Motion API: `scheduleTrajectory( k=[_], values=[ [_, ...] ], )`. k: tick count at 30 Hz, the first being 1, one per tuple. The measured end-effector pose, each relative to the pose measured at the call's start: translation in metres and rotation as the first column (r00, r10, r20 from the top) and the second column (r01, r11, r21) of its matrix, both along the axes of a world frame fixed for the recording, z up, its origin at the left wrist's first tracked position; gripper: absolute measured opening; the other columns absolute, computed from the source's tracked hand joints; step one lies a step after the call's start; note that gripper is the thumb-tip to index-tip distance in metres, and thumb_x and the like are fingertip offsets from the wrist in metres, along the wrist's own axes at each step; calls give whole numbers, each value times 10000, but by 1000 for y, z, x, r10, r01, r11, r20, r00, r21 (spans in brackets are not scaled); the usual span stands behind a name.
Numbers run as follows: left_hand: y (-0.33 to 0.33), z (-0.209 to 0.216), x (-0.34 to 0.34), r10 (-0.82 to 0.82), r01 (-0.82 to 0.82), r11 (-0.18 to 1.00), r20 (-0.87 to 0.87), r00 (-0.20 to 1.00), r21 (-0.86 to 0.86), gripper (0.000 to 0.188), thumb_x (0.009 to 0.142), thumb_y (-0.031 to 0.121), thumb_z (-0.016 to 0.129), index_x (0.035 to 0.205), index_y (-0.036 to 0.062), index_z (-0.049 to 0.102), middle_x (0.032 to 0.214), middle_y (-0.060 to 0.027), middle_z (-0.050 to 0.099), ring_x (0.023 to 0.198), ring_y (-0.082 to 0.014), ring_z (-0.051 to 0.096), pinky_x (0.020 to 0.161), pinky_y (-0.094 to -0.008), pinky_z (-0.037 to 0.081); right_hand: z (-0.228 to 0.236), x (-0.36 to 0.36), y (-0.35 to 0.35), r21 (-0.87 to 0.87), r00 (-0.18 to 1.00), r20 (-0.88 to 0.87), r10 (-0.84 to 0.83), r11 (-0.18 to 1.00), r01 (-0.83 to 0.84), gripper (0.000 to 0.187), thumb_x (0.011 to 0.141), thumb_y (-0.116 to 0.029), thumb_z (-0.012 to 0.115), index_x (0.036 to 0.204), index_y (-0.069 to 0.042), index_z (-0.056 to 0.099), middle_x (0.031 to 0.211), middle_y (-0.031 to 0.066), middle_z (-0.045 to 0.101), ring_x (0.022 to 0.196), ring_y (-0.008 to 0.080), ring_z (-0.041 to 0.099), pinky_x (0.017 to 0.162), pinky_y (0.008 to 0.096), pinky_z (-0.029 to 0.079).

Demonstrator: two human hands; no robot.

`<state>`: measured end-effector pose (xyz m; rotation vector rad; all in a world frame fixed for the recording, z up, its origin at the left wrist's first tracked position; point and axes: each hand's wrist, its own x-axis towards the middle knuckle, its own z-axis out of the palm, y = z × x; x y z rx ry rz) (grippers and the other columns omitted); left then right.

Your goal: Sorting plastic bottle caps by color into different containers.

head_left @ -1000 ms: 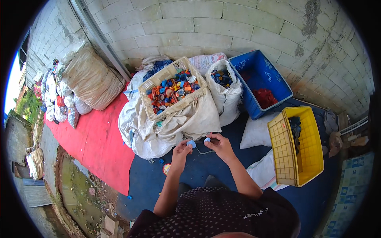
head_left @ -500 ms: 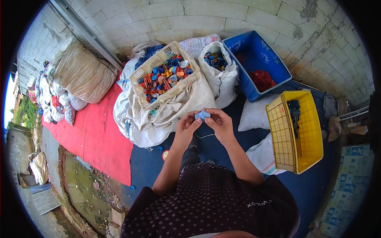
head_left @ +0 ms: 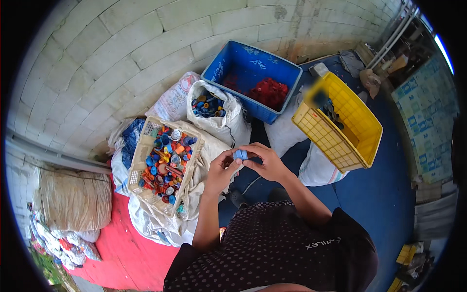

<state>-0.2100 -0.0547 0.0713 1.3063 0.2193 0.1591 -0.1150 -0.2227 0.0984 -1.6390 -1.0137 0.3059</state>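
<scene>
In front of my body, both hands meet around a small light blue plastic cap (head_left: 240, 155). My left hand (head_left: 220, 169) grips one side of it with thumb and fingers. From the other side my right hand (head_left: 268, 163) pinches it, thumb below and fingers above. The cap's underside is partly hidden by the fingers. Left of my hands, a cream perforated crate (head_left: 138, 165) tilts on white sacks, filled with mixed bottle caps (head_left: 168, 163) in blue, red, orange and white. Behind my hands stands an open white sack (head_left: 228, 127) with darker blue and yellow caps inside.
A blue crate (head_left: 228, 86) with red pieces (head_left: 268, 93) stands by the block wall (head_left: 160, 58). At the right, a yellow crate (head_left: 323, 138) leans over white sacks (head_left: 317, 168) and holds dark pieces. Big bundles (head_left: 73, 199) lie beyond the red mat (head_left: 126, 246).
The view has swung to the right, so the crates and sacks sit farther left in it. Both hands still hold the blue cap, which appears turned between the fingers.
</scene>
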Motion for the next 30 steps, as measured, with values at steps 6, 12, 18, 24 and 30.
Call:
scheduleTrajectory(
  k=[6,12,18,24,30],
  values=[
    [-25,-14,82,-321,324,945,-91,943,29,342,895,220,704,1176,40,630,932,2,639,832,-65,552,743,-204,433,-13,31,-50,-78,967,-68,-247,967,242,366,884,-56,673,1233,-20,569,1070,130,595,978,228,648,836,319,546],
    [-102,-30,171,-495,489,868,-169,852,-81,363,910,119,671,1240,20,558,1054,-35,646,944,-93,600,845,-240,481,-33,88,-131,-167,887,-114,-447,889,426,351,891,-162,684,1192,-6,590,1014,109,576,864,186,611,769,292,526],
    [-196,-50,277,-508,494,861,-214,835,-119,376,866,135,726,1172,16,541,978,-46,630,876,-89,596,784,-226,493,-60,177,-220,-114,821,-155,-549,836,537,366,881,-147,698,1197,4,591,941,57,547,812,104,549,713,246,485],
    [-293,-72,401,-566,571,817,-291,771,-78,341,876,138,719,1163,10,587,982,-51,654,883,-105,615,773,-229,488,-112,281,-316,-118,652,-455,-607,766,632,353,852,-88,713,1181,-11,609,1031,74,621,872,130,646,757,272,524],
    [-376,-115,501,-389,388,918,-357,849,-77,349,907,164,683,1217,32,588,977,-8,661,822,-82,600,662,-207,451,-164,394,-365,32,515,-693,-505,691,722,377,894,-62,675,1237,29,548,1082,111,651,995,156,644,855,282,527]
  ],
)
